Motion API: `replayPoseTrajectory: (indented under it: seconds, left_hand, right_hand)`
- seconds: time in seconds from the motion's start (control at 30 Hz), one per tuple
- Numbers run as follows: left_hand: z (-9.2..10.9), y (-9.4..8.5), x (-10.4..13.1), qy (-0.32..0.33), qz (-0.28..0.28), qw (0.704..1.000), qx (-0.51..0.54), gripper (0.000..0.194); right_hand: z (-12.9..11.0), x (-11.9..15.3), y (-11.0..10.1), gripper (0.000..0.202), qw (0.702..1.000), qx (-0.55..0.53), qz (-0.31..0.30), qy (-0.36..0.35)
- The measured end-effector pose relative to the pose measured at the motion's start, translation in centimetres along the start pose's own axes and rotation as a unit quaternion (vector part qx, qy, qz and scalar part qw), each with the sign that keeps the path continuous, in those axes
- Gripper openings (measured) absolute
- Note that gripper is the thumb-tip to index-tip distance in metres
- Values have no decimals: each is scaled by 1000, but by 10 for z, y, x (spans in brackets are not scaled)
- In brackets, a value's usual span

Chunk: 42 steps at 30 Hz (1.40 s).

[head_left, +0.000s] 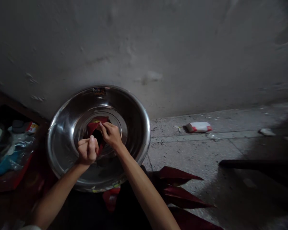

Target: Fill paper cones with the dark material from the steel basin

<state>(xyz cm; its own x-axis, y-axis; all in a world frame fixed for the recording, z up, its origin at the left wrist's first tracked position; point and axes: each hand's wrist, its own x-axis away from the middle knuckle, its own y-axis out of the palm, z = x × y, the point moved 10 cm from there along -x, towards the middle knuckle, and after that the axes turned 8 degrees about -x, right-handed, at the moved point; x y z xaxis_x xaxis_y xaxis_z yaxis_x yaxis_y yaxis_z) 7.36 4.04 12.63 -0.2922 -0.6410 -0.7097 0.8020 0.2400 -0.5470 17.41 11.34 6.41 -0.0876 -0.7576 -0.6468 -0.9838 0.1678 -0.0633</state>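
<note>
Well, the right hand (pixel 110 134) is pinched on the edge of a red paper (pixel 91 127), which sits over the middle of a steel basin (pixel 64 140). The left hand (pixel 88 149) is curled up, thumb on fingers, at the paper's near side; whether it grips any, I can't tell from here. The paper bends around a dark hollow, so I'd call it only partly shaped. To the right, outside the basin, three pointed red pieces (pixel 182 195) lie side by side; those look finished to me. Below the near rim shows a red scrap (pixel 111 199), its stage too dim to judge. How many are left, I can't see. Farther out, a small carton (pixel 199 127) lies on the floor (pixel 172 155).
</note>
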Motion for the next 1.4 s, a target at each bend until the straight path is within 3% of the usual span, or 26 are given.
replayPoseTrajectory:
  seconds: [0.13, 0.27, 0.4, 0.5, 0.6, 0.7, 0.8, 0.9, 1.0, 1.07, 1.13, 1.23, 1.33, 1.4]
  left_hand:
    - [4, -6, -5, 56, 18, 997, -49, 45]
    - [14, -2, -7, 131, -26, 984, -115, 41]
    - [19, 0, -8, 161, -40, 972, -166, 33]
    - [7, -3, -9, 111, -31, 981, -156, 17]
    - [-12, -13, -5, 35, 24, 990, -135, 3]
    - [-8, -15, 2, 66, 43, 984, -162, 2]
    - [1, -7, 2, 109, -3, 979, -173, 16]
    - [-1, 5, -3, 85, -86, 982, -143, 19]
    - [-11, 16, -6, 5, -150, 986, -66, 25]
    - [-23, 18, -3, -89, -144, 985, 39, 33]
    - [-39, 17, 4, -198, -96, 959, 177, 37]
    - [-55, 17, 16, -328, -16, 873, 361, 40]
    - [-60, 16, 23, -423, 20, 779, 462, 45]
    - [-60, 15, 24, -463, 33, 733, 498, 50]
  right_hand:
    - [-1, 1, -1, 43, 1000, 24, -1, -4]
    - [-5, 2, 2, 38, 999, 39, -17, -22]
    - [-6, 3, 4, 36, 998, 53, -29, -31]
    - [-5, 4, 4, 35, 998, 50, -34, -34]
    - [-4, 4, 4, 35, 998, 46, -34, -31]
    - [-3, 3, 4, 36, 998, 46, -37, -18]
    - [-4, 4, 3, 36, 998, 44, -35, -15]
    - [-4, 4, 5, 36, 998, 47, -39, -24]
    - [-3, 4, 6, 36, 998, 47, -42, -30]
    - [-2, 2, 3, 37, 998, 43, -27, -22]
    - [0, 0, -2, 37, 999, 38, -3, -9]
    - [-1, -3, -7, 37, 999, 43, 26, 0]
    - [-3, -4, -9, 34, 998, 55, 35, -2]
    - [-7, -5, -12, 31, 997, 64, 37, -12]
